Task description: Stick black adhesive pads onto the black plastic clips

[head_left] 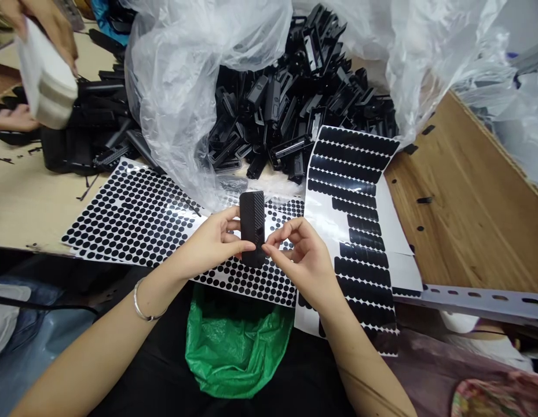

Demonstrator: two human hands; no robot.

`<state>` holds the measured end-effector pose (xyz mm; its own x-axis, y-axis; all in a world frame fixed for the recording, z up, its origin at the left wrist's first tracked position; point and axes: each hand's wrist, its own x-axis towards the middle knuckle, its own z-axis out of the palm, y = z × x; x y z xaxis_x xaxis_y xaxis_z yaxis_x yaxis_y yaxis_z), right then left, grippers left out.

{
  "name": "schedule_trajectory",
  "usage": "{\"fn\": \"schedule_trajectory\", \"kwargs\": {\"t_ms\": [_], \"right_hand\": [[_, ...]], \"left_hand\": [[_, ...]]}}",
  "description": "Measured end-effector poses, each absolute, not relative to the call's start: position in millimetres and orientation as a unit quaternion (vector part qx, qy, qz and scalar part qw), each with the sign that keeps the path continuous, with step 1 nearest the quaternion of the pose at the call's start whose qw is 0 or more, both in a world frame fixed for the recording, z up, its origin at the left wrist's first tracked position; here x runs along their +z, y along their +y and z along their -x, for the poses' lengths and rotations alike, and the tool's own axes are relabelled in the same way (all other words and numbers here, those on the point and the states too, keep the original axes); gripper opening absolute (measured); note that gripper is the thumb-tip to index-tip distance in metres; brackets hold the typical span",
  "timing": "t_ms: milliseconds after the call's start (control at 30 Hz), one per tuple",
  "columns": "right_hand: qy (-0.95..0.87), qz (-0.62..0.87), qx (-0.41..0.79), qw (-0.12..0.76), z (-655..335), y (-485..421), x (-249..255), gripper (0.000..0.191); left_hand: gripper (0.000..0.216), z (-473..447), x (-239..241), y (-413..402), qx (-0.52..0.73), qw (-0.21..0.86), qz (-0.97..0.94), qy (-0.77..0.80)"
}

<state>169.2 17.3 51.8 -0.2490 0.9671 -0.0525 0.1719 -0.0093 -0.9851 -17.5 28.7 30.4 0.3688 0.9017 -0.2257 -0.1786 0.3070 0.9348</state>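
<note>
Upright in my left hand (214,240) is a flat black plastic part (252,215) with a ribbed, carbon-look face, gripped between thumb and fingers. My right hand (302,255) has its thumb and forefinger pinched together at the part's right edge, near the lower end. Whatever may be between those fingertips is too small to make out. Below both hands lies a white sheet of round black stickers (134,217), with some dots gone from it. To the right, a second sheet of joined black stickers (364,266) lies partly under my right forearm and curls up at its far end.
A heap of black plastic parts (273,110) spills from a clear plastic bag (177,87). An open green bag (238,359) hangs below the table edge. A wooden board (477,214) stands right. At upper left, another person's hands (55,23) are beside a white object (47,81).
</note>
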Motion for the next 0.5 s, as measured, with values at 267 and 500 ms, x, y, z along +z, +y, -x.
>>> {"fn": "schedule_trajectory", "kwargs": {"t_ms": [267,500], "right_hand": [[-0.596,0.503,0.495,0.383,-168.2,15.6,53.0,0.025],[-0.608,0.528,0.453,0.383,-167.8,15.2,52.5,0.022]], "left_hand": [[0.056,15.0,31.9,27.5,0.384,0.689,-0.445,0.424],[0.048,11.9,30.5,24.0,0.398,0.648,-0.477,0.440]]}}
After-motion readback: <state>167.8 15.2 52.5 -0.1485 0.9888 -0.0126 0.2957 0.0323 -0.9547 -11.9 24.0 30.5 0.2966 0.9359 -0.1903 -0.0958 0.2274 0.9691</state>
